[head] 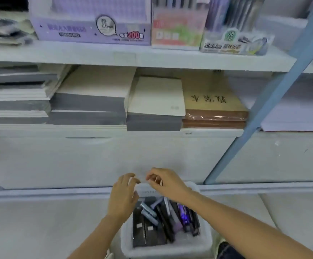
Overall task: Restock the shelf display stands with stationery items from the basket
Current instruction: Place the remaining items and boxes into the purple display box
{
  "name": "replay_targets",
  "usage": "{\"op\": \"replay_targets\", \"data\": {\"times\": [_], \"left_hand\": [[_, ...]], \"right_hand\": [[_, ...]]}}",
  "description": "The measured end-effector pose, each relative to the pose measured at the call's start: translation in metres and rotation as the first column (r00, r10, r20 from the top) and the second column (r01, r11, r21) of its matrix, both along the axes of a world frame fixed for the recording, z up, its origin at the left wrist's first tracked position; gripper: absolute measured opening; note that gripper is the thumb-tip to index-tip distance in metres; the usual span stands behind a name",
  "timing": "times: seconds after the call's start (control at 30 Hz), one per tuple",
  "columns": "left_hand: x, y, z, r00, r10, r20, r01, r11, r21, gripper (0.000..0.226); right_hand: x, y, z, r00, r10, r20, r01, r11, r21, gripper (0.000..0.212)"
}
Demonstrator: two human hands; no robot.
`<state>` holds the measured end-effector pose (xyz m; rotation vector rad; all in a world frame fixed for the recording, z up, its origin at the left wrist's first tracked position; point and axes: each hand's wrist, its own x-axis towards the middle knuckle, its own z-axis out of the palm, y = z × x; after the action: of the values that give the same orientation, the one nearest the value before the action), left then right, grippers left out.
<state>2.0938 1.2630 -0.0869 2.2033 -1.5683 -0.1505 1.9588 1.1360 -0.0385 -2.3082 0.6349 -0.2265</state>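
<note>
Both hands hang over the far rim of the basket (205, 240), close together but not touching. The left hand (124, 195) is loose, its fingers slightly bent and spread, holding nothing. The right hand (164, 182) has its fingers curled down toward the thumb, and blur hides whether they pinch anything.

The basket is a white, cloudy plastic tub with rounded corners, standing on the pale floor just in front of the shelf unit. Inside lie flat black packs (140, 228) with small white labels, pale blue tubes (149, 213), a glossy purple pack (183, 215) and slim dark pens, all leaning toward the far wall.

On the upper shelf (133, 57) stands a lilac cardboard box (90, 27) printed with "200" in red; the rest of its print is too blurred to read. Beside it are a pink and green box (178, 30) and a clear plastic stand of pens (235, 40).

The lower shelf holds stacks of cream-covered notebooks (157, 96) with grey edges. Just beside them are brown paper notebooks (213, 103), wrapped in shiny film and marked with dark brush characters. A pale blue post (275, 90) slants across the right side.
</note>
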Motion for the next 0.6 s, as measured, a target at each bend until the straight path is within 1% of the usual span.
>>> {"op": "replay_targets", "data": {"times": [0.07, 0.13, 0.2, 0.27, 0.3, 0.37, 0.43, 0.5, 0.6], "left_hand": [[0.0, 0.012, -0.039, 0.998, 0.046, -0.046, -0.036, 0.977, 0.209, 0.047], [-0.001, 0.023, -0.067, 0.996, 0.062, -0.066, -0.031, 0.92, 0.39, 0.056], [-0.004, 0.031, -0.087, 0.992, 0.069, -0.103, -0.013, 0.884, 0.468, 0.059], [-0.005, 0.037, -0.097, 0.991, 0.066, -0.113, -0.006, 0.887, 0.461, 0.058], [-0.005, 0.039, -0.1, 0.99, 0.069, -0.127, -0.009, 0.907, 0.421, 0.056], [-0.006, 0.042, -0.104, 0.981, 0.077, -0.177, -0.018, 0.949, 0.315, 0.051], [-0.005, 0.043, -0.107, 0.975, 0.083, -0.205, -0.032, 0.971, 0.239, 0.045], [-0.005, 0.044, -0.109, 0.973, 0.09, -0.211, -0.043, 0.975, 0.217, 0.041], [-0.006, 0.043, -0.109, 0.967, 0.098, -0.233, -0.053, 0.979, 0.195, 0.034]], "right_hand": [[-0.005, 0.002, -0.043, 0.99, -0.035, -0.133, 0.048, 0.994, 0.095, 0.016], [-0.009, 0.004, -0.082, 0.958, -0.02, -0.286, 0.065, 0.987, 0.15, 0.025], [-0.01, 0.01, -0.113, 0.912, 0.034, -0.41, 0.05, 0.98, 0.191, 0.039], [-0.008, 0.017, -0.138, 0.885, 0.059, -0.462, 0.038, 0.979, 0.199, 0.049], [-0.006, 0.022, -0.147, 0.879, 0.046, -0.474, 0.042, 0.984, 0.174, 0.052], [-0.001, 0.031, -0.161, 0.868, -0.006, -0.496, 0.064, 0.993, 0.101, 0.058], [0.004, 0.039, -0.171, 0.857, -0.037, -0.513, 0.048, 0.999, 0.008, 0.061], [0.008, 0.041, -0.176, 0.851, -0.032, -0.523, -0.006, 0.997, -0.071, 0.058], [0.01, 0.038, -0.181, 0.85, 0.005, -0.527, -0.069, 0.993, -0.101, 0.05]]}}
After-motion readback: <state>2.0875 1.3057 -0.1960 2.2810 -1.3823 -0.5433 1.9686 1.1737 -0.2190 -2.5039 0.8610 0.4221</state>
